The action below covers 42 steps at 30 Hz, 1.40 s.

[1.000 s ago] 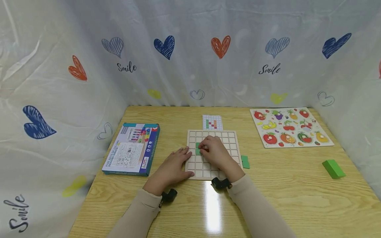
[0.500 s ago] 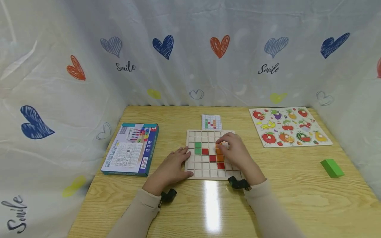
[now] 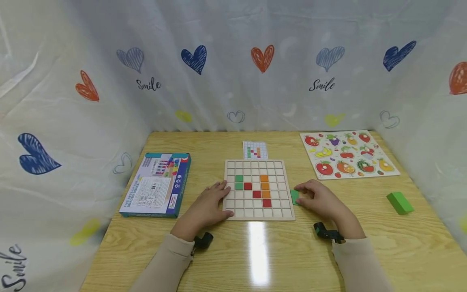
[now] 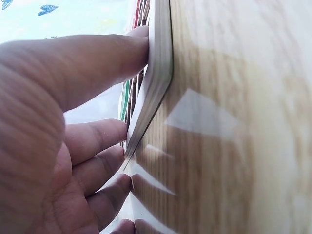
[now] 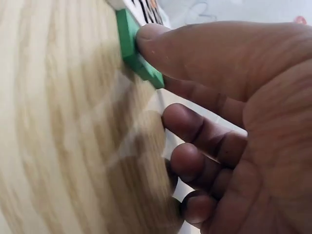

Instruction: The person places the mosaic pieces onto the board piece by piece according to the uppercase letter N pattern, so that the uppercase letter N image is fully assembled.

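A wooden grid board (image 3: 237, 211) lies on the table. In its cells sit two green tiles (image 3: 238, 185), several red tiles (image 3: 257, 194) and a column of orange tiles (image 3: 264, 186). My left hand (image 3: 208, 204) rests at the board's left edge, fingertips and thumb touching the rim, as the left wrist view also shows. Beside the board's right edge lie loose green tiles (image 3: 294, 197). My right hand (image 3: 322, 198) pinches at them, thumb on the near side and index finger on the far side. In the right wrist view the thumb presses a green tile (image 5: 127, 39); the index fingertip is hidden.
A printed pattern card (image 3: 255, 150) touches the board's far edge. To the left lies a boxed toy set (image 3: 155, 184). A fruit puzzle board (image 3: 348, 156) lies at the back right, with a green block (image 3: 400, 202) nearer the right edge.
My right hand has moved from the green tiles on the grid, past the orange column, rightward to the loose green tiles. The left hand stays at the board's edge. The view has shifted slightly.
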Available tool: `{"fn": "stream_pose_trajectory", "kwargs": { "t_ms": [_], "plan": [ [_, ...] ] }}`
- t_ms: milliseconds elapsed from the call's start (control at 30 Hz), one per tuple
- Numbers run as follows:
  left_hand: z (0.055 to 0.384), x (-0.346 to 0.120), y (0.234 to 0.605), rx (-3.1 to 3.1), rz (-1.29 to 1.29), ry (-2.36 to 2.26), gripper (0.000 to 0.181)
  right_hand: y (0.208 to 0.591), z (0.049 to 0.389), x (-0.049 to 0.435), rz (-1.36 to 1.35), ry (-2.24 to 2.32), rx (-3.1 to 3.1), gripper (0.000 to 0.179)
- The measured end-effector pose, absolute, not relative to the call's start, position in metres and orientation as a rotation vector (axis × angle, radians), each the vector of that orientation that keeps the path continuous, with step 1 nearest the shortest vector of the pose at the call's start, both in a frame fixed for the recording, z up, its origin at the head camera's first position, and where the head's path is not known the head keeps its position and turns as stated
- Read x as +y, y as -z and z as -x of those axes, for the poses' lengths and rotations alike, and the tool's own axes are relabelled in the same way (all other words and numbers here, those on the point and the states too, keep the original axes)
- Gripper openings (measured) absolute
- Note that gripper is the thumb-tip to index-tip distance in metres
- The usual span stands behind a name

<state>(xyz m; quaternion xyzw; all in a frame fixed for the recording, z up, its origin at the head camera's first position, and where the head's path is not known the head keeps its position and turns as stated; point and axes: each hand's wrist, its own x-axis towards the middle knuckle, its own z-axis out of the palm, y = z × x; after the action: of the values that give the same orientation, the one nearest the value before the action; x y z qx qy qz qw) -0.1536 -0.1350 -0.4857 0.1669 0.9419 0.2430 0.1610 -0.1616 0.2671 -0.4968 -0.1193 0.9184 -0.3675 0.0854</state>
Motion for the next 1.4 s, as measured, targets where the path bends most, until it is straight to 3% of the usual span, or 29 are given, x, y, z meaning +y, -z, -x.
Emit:
{"fn": "stream_pose_trajectory", "kwargs": {
  "t_ms": [400, 900, 1200, 1400],
  "plan": [
    [0.153, -0.136, 0.485, 2.684, -0.483, -0.722, 0.084, 0.496, 0.158, 0.260, 0.327, 1.164, 2.718, 0.032],
    [0.153, -0.136, 0.488, 2.688, -0.498, -0.729, 0.083, 0.494, 0.157, 0.255, 0.204, 1.193, 2.852, 0.010],
    [0.151, -0.137, 0.485, 2.683, -0.484, -0.744, 0.083, 0.463, 0.170, 0.195, 0.380, 1.302, 2.876, 0.006],
    [0.152, -0.137, 0.486, 2.688, -0.495, -0.728, 0.083, 0.463, 0.185, 0.144, 0.491, 1.289, 2.825, 0.004]
  ]
}}
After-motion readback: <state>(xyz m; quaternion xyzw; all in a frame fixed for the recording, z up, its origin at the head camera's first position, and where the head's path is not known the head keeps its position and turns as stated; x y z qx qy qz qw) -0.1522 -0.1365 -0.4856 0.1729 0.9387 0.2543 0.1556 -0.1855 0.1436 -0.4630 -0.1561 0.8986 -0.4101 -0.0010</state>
